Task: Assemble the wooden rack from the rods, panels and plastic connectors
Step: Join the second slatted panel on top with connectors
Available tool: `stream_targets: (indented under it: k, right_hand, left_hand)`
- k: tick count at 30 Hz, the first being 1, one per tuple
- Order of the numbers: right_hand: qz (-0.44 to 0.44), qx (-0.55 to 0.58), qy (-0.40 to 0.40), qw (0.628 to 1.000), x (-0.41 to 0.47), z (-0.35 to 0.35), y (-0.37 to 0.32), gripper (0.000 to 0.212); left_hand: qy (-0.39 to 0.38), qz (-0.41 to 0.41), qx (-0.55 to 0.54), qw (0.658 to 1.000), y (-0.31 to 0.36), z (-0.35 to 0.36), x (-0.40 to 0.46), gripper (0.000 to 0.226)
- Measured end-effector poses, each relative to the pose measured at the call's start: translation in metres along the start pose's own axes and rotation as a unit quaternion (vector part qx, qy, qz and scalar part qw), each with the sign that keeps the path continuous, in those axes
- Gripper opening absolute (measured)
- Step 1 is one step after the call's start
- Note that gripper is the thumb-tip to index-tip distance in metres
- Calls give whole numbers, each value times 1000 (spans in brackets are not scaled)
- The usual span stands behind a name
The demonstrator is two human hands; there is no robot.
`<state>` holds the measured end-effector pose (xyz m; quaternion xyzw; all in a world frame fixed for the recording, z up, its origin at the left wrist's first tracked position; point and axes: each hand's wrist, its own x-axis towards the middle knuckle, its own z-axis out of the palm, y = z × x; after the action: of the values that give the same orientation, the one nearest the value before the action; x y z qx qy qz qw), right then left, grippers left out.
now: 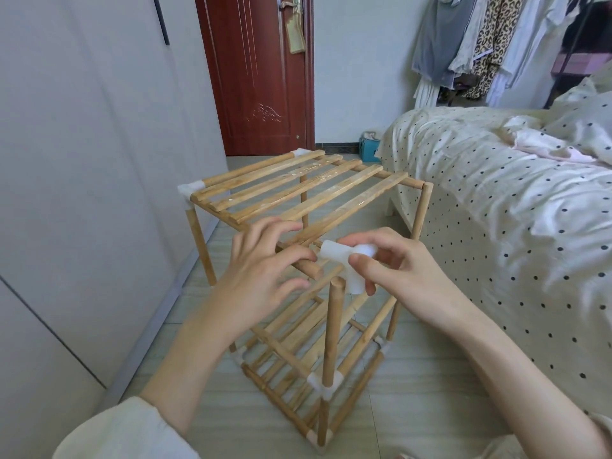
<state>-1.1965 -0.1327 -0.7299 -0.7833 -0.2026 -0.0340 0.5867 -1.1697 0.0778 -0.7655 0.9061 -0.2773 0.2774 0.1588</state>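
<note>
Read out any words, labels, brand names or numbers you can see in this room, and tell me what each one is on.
None can be read.
The tag hanging from the door handle: no legible print.
The teal box by the bed: too small and blurred to tell.
The white plastic connector held in the right hand: plain.
The wooden rack: unmarked.

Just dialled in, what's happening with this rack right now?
A person is part-way through building a slatted wooden rack on the tiled floor beside a polka-dot bed. The right hand pinches a white plastic corner connector at the near top corner. The left hand holds the free end of the top shelf's horizontal wooden rod. The near upright wooden rod stands bare-topped just below; the connector is on neither rod yet.
</note>
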Motion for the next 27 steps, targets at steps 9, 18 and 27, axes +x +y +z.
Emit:
stream_targets:
  k: [9, 18, 27]
  right_hand:
    - [4, -10, -25, 1000, -3, 3, 1, 22]
    - [-21, 17, -4, 1000, 3, 8, 2, 25]
    - [-6, -32, -9, 999, 1, 11, 11, 25]
  left_hand:
    - [60, -6, 13, 998, -2, 7, 1, 19]
    - [70, -10, 11, 997, -1, 9, 2, 20]
    - [97, -17, 2, 995, 3, 7, 5, 18]
